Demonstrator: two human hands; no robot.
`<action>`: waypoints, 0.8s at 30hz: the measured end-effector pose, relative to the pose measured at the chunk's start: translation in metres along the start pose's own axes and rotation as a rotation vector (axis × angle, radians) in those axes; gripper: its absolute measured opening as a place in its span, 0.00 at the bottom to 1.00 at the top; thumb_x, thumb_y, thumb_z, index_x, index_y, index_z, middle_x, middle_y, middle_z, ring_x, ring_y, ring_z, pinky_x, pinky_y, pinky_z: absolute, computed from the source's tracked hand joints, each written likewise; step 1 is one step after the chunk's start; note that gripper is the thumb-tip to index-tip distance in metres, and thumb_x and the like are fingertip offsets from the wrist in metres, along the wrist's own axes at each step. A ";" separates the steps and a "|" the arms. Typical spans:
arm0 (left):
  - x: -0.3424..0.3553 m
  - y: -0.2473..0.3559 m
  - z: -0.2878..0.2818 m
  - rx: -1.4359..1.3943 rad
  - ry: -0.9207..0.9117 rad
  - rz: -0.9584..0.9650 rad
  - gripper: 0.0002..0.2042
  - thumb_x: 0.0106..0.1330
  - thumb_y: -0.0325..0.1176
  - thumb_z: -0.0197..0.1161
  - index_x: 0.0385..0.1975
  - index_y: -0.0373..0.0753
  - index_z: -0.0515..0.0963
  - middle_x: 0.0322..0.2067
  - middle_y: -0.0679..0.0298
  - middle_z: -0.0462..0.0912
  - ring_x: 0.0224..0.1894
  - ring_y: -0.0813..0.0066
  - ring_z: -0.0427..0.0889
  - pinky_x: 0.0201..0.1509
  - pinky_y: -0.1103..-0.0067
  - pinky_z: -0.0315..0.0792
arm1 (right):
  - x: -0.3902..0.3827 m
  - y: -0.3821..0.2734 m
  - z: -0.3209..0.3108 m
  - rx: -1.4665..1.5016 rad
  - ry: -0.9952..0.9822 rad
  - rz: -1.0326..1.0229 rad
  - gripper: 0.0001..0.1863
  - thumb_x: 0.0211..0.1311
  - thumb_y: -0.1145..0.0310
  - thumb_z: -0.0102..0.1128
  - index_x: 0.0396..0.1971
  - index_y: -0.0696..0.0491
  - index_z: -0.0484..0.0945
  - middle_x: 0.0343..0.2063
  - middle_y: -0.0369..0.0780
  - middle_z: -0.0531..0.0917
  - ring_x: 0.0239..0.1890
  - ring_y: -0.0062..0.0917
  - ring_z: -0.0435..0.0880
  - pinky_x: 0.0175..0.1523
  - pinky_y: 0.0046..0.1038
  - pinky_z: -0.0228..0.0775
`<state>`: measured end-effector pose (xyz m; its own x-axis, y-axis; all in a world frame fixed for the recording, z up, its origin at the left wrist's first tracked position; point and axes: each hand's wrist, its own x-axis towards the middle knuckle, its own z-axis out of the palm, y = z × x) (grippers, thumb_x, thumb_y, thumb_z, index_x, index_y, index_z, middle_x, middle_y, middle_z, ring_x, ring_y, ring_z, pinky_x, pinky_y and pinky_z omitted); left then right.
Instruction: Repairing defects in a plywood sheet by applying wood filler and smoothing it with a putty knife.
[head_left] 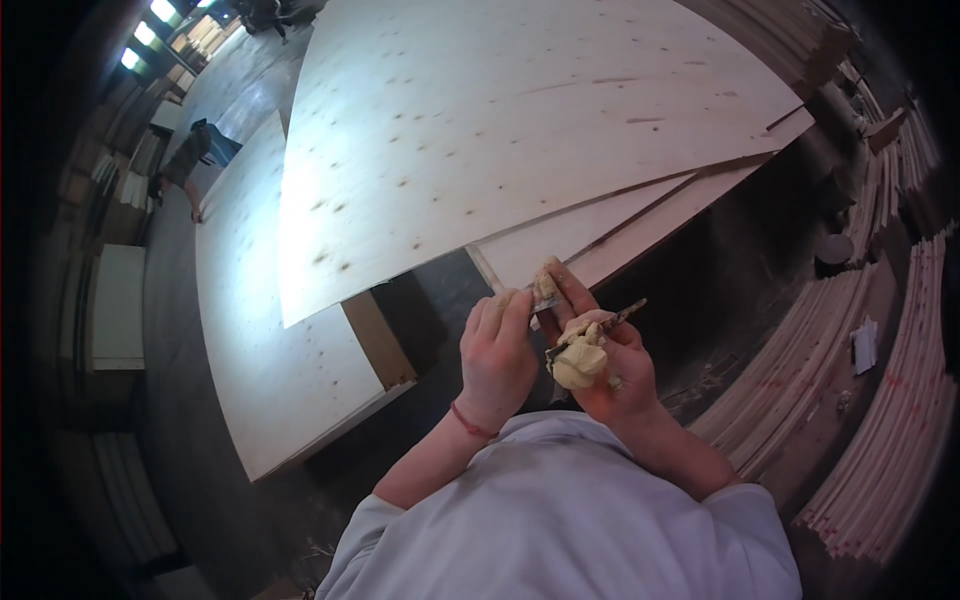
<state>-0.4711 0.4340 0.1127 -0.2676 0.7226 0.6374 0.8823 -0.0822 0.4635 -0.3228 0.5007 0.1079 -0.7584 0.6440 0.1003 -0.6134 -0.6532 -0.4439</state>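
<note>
My left hand [497, 350], a red band round its wrist, has its fingers closed on a small flat scraper blade [546, 301] smeared with putty. The blade lies against the raised fingers of my right hand [625, 378]. A thick lump of pale yellow putty [580, 364] rests at my right palm, on a putty knife [628, 312] whose crusted end sticks out past the thumb. Putty partly hides how the right fingers grip this knife. Beyond both hands lies a large plywood sheet [520, 110] with dark knots.
A lower plywood stack [290, 400] stands at the left, where another person [195, 160] bends over its far edge. More boards [580, 225] show beneath the large sheet. Long bundles of thin wooden strips [885, 400] line the right side. A pale panel [118, 305] stands far left.
</note>
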 end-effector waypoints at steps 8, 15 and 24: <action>-0.001 -0.001 0.003 0.030 -0.006 -0.027 0.20 0.50 0.14 0.57 0.46 0.31 0.77 0.41 0.51 0.81 0.42 0.51 0.80 0.48 0.65 0.76 | 0.004 -0.004 0.018 -0.136 0.080 -0.017 0.16 0.73 0.75 0.50 0.55 0.65 0.76 0.73 0.40 0.66 0.59 0.19 0.78 0.61 0.23 0.70; -0.004 -0.015 0.010 0.043 0.017 -0.053 0.20 0.50 0.14 0.58 0.46 0.30 0.77 0.40 0.51 0.81 0.42 0.52 0.80 0.48 0.66 0.77 | 0.013 0.001 0.001 -0.492 -0.003 -0.005 0.14 0.72 0.73 0.48 0.50 0.65 0.76 0.74 0.50 0.59 0.71 0.35 0.67 0.73 0.34 0.59; 0.002 -0.025 0.020 0.072 -0.001 -0.072 0.19 0.50 0.15 0.58 0.45 0.29 0.77 0.39 0.51 0.81 0.41 0.52 0.80 0.48 0.66 0.76 | 0.022 0.010 -0.001 -0.035 0.073 -0.042 0.26 0.73 0.74 0.48 0.69 0.66 0.64 0.72 0.47 0.65 0.70 0.33 0.70 0.73 0.32 0.61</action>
<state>-0.4861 0.4512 0.0899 -0.3312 0.7256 0.6032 0.8862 0.0197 0.4629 -0.3453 0.5088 0.1048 -0.7137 0.6982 0.0550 -0.6350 -0.6120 -0.4714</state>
